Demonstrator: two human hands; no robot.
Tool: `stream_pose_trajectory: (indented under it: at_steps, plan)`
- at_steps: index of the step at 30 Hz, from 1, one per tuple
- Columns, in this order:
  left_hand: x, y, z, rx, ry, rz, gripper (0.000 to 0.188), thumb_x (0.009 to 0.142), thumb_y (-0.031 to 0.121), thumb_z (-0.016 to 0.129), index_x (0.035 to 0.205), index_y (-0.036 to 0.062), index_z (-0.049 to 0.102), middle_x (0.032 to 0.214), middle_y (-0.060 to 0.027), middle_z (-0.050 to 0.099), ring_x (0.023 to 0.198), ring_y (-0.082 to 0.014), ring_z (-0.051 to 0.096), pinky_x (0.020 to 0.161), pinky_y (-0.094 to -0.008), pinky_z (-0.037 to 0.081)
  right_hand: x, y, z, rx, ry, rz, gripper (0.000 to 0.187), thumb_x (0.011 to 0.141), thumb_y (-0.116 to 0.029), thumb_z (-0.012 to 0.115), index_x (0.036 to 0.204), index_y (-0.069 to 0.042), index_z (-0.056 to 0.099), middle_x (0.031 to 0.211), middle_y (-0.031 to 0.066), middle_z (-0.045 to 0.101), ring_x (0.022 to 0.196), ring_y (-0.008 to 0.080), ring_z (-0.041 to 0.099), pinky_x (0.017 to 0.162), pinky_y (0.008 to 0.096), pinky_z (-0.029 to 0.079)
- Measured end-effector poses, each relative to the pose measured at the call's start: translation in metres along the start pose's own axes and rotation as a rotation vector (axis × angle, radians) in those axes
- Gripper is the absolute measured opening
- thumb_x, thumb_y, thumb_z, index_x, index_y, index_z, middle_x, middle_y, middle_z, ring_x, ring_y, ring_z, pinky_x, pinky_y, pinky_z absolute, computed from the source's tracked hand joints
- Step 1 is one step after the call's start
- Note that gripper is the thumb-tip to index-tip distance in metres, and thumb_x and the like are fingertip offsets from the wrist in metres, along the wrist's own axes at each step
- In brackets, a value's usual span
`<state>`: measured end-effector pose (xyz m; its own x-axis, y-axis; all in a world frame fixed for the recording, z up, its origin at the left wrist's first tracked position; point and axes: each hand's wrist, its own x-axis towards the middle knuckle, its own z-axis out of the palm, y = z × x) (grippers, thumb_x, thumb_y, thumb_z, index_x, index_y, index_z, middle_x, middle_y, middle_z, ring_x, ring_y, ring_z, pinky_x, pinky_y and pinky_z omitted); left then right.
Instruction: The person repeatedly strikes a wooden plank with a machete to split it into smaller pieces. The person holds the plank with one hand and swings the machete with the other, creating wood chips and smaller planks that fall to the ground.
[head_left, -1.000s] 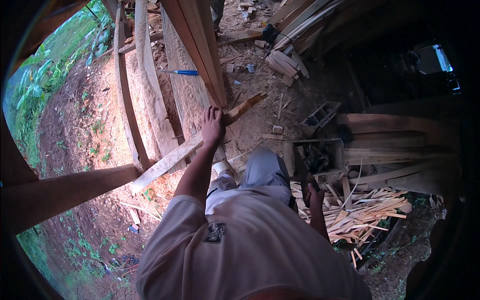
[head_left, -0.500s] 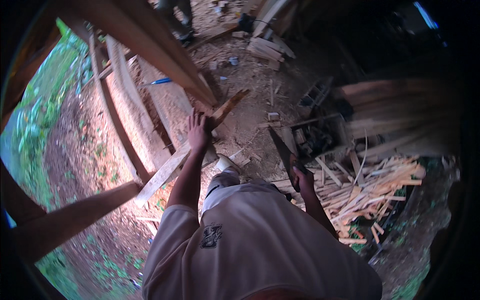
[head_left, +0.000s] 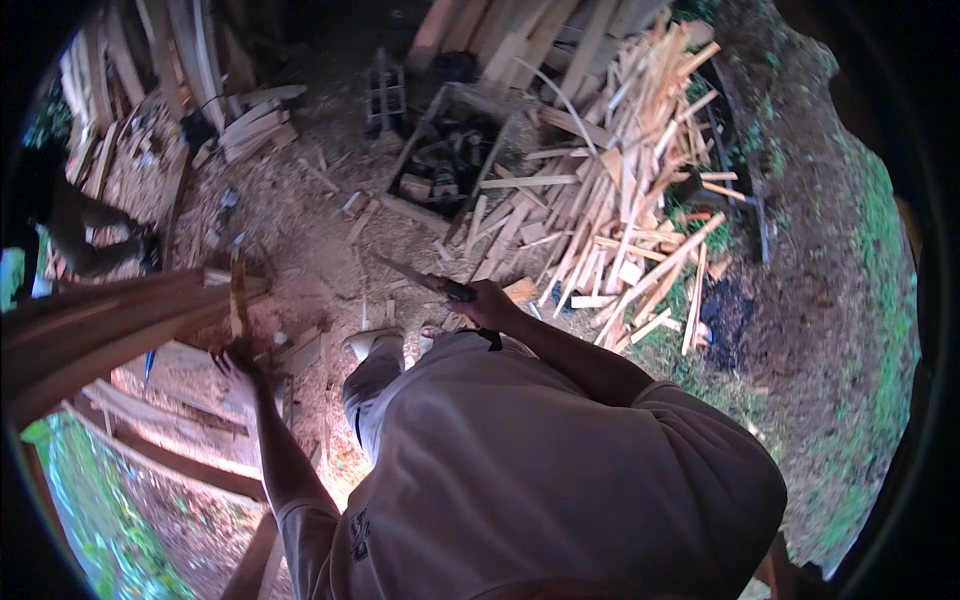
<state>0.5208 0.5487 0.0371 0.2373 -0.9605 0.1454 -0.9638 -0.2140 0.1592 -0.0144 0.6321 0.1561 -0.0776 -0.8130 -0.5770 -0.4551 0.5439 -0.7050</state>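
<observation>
My right hand is closed around the dark handle of a handsaw. The saw's blade points up and to the left, over the ground and apart from any wood. My left hand lies across a narrow wooden board, its fingers stretched out and spread. The board's rough brown end sticks out beyond this hand, and the hand and forearm hide part of the rest. Close by on the left are thick wooden beams.
Loose sticks and offcuts form a large heap at right. A wooden box of dark items stands beyond the saw, beside short stacked blocks. Sawdust covers ground near my shoes. Another person's legs show at far left.
My view has swung right, so the offcut heap now sits nearer the middle. My left hand remains on the board, and the saw stays in my right hand.
</observation>
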Motion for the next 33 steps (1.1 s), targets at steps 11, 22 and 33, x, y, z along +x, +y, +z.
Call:
stream_pose_trajectory:
  at_steps: [11, 22, 33]
  plan:
    - [0.021, -0.076, 0.056, -0.136, 0.018, 0.267, 0.028, 0.101, 0.022, 0.055, 0.121, 0.0031, 0.065, 0.129, -0.0192, 0.063, 0.136, -0.0377, 0.051, 0.106, -0.0472, 0.046, -0.071, 0.099, -0.033, 0.079, 0.246, 0.148, 0.045, 0.092, -0.049, 0.076, 0.078, -0.005, 0.074, 0.055, 0.0021, 0.061, 0.049, 0.0132, 0.061, 0.051, 0.0345, 0.049]
    - [0.005, -0.046, 0.034, -0.094, -0.112, 0.057, 0.043, 0.103, 0.030, 0.048, 0.141, 0.0126, 0.059, 0.151, -0.0182, 0.054, 0.144, -0.0369, 0.046, 0.113, -0.0476, 0.043, -0.118, 0.125, -0.002, 0.526, 0.577, 0.251, 0.036, 0.090, -0.032, 0.081, 0.071, -0.005, 0.066, 0.054, 0.0010, 0.056, 0.042, 0.0122, 0.051, 0.042, 0.0333, 0.037]
    - [-0.002, 0.008, -0.013, -0.185, -0.032, -0.005, 0.041, 0.100, 0.024, 0.051, 0.137, 0.0089, 0.062, 0.169, -0.0181, 0.029, 0.154, -0.0401, 0.028, 0.125, -0.0532, 0.027, -0.101, 0.024, 0.039, 0.367, 0.458, -0.118, 0.029, 0.096, -0.024, 0.074, 0.075, -0.006, 0.066, 0.052, -0.0036, 0.052, 0.044, 0.0059, 0.048, 0.043, 0.0263, 0.033]
